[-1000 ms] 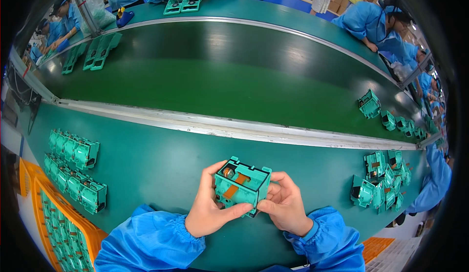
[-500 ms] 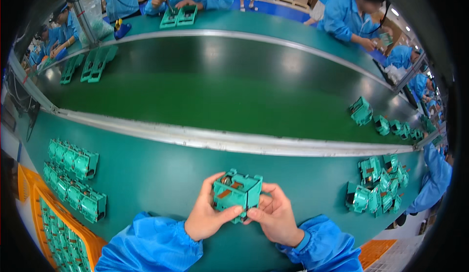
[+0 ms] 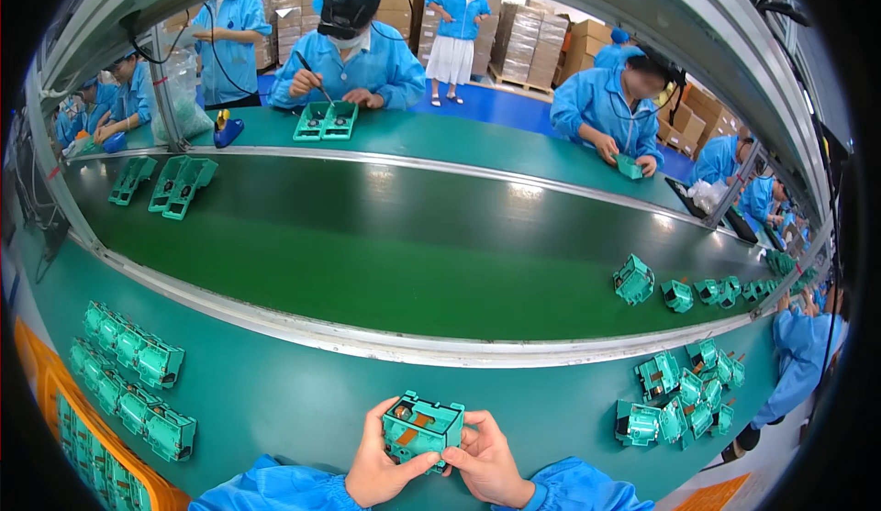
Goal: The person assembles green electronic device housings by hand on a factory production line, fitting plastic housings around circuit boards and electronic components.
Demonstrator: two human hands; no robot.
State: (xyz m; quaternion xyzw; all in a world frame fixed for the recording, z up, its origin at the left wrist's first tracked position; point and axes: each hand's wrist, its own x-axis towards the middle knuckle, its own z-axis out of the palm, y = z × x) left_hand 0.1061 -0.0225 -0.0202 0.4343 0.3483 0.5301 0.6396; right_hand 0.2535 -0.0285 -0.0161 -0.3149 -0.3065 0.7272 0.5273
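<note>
Between my two hands is a green plastic housing [image 3: 429,419], boxy, with dark seams, an orange-brown strip and a round metallic part inside its upper opening. My left hand [image 3: 381,463] grips its left side, the thumb lying along the lower front. On the other side my right hand [image 3: 488,461] closes round the right edge, thumb at the lower corner. Both hold it just above the green table [image 3: 303,401]. The fingers behind the housing are partly hidden.
Rows of similar housings [image 3: 138,346] stand on the left, above an orange crate [image 3: 57,392]. A pile of housings [image 3: 684,396] lies at right. Beyond a metal rail [image 3: 440,350] runs a green conveyor [image 3: 404,272] carrying more housings. Co-workers [image 3: 353,61] sit across it.
The view has tilted upward, so the table and my hands appear lower. My hands keep their hold on the housing. Across the conveyor, the co-worker at right has lowered a green part toward the bench.
</note>
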